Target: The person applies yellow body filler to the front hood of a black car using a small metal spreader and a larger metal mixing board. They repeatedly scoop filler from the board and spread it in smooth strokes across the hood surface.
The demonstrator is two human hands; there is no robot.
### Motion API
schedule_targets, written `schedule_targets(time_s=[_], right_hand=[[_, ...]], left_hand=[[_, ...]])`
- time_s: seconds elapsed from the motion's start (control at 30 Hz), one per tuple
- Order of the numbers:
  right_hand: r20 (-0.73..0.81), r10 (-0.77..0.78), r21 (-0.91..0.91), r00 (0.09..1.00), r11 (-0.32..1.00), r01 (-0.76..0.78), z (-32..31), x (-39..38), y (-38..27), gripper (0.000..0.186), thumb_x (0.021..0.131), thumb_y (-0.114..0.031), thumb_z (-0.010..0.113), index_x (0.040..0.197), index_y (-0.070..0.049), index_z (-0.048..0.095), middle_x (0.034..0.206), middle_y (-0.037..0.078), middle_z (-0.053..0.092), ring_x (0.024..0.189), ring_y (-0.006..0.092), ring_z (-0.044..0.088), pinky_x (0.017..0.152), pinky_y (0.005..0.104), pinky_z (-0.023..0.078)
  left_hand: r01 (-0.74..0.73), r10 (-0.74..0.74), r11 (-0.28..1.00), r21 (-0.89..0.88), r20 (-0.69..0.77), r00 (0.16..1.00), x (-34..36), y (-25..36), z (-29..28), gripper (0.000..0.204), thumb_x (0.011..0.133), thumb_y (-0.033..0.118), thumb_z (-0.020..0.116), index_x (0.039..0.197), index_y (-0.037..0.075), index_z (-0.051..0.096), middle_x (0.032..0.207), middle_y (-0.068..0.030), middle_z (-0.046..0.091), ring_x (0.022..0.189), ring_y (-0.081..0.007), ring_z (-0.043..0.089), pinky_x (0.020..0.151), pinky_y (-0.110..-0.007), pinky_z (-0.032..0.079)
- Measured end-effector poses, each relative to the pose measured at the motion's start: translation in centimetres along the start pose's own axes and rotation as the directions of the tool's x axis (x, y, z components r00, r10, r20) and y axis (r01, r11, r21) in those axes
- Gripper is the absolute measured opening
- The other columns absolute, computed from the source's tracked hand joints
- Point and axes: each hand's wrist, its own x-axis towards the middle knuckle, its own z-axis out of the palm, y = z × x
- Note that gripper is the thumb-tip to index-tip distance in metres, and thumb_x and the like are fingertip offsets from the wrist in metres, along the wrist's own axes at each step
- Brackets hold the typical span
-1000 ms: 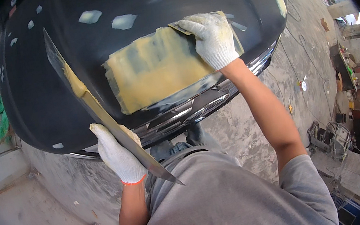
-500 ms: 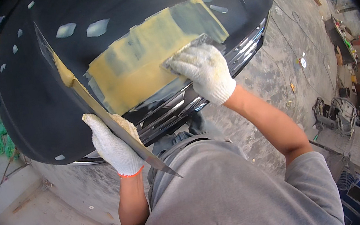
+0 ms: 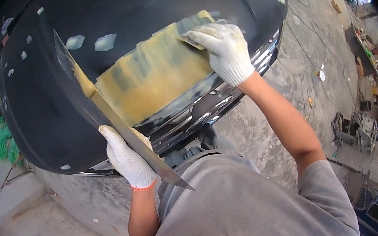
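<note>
A broad patch of yellow body filler [image 3: 154, 74] covers the front of a dark car hood [image 3: 135, 9]. My right hand [image 3: 225, 52], in a white knit glove, grips a flat filler spreader [image 3: 192, 43] against the far right part of the patch; much of the spreader is hidden under the fingers. My left hand [image 3: 129, 155], gloved with an orange cuff, holds a long thin mixing board [image 3: 128, 133] from below, tilted and seen nearly edge-on. A lump of yellow filler [image 3: 83, 81] sits on the board's far half.
Chrome grille trim [image 3: 207, 108] runs along the hood's front edge, close to my body. Pale filler spots [image 3: 106, 42] dot the hood. Cables [image 3: 314, 28] lie on the concrete floor at right, near a machine [image 3: 357, 128]. Green netting [image 3: 2, 139] is at far left.
My right hand has moved up and right with the spreader, from the patch's lower middle toward its right end. The left hand still holds the board. The view has shifted slightly.
</note>
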Motion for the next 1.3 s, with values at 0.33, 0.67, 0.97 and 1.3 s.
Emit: schedule_targets(time_s=[0.33,0.67,0.97,1.3], right_hand=[[0.086,-0.140,0.074,0.986,0.988,0.134,3.3,4.1,1.9,0.032,0.080,-0.001,0.070,0.105,-0.014,0.085,0.105,0.010,0.083,0.099,0.0337,0.077,0.089,0.0476,0.057],[0.195,-0.135,0.120,0.972,0.986,0.113,-1.2,-4.3,-1.1,0.044,0.075,0.002,0.069,0.115,-0.011,0.081,0.114,0.008,0.082,0.109,0.0316,0.076,0.091,0.0462,0.057],[0.140,-0.091,0.257,0.986,0.965,0.052,-4.2,-7.4,-0.6,0.035,0.080,-0.010,0.075,0.115,-0.008,0.080,0.107,0.009,0.080,0.107,0.0285,0.076,0.099,0.0456,0.057],[0.096,-0.156,0.008,0.983,0.988,0.156,1.4,4.5,4.6,0.045,0.076,0.003,0.065,0.115,-0.011,0.085,0.115,0.012,0.083,0.110,0.0357,0.076,0.099,0.0461,0.057]], left_hand=[[-0.092,0.095,0.993,0.076,-0.037,0.995,-0.5,-1.0,-1.3,0.048,0.119,0.053,0.051,0.089,0.016,0.057,0.057,0.0036,0.043,0.040,-0.0091,0.035,0.038,-0.025,0.031],[-0.061,0.063,0.995,0.079,-0.025,0.998,-0.6,-0.6,1.8,0.050,0.120,0.053,0.050,0.087,0.016,0.056,0.057,0.0043,0.041,0.039,-0.0099,0.034,0.039,-0.027,0.031],[-0.093,0.091,0.994,0.063,0.033,0.995,-0.6,-2.1,2.0,0.050,0.119,0.053,0.051,0.085,0.017,0.055,0.057,0.0049,0.041,0.039,-0.0097,0.034,0.039,-0.027,0.030],[-0.124,0.127,0.992,0.032,-0.078,0.989,-2.1,-3.1,2.1,0.050,0.119,0.053,0.052,0.084,0.016,0.053,0.056,0.0041,0.040,0.039,-0.0087,0.033,0.038,-0.027,0.029]])
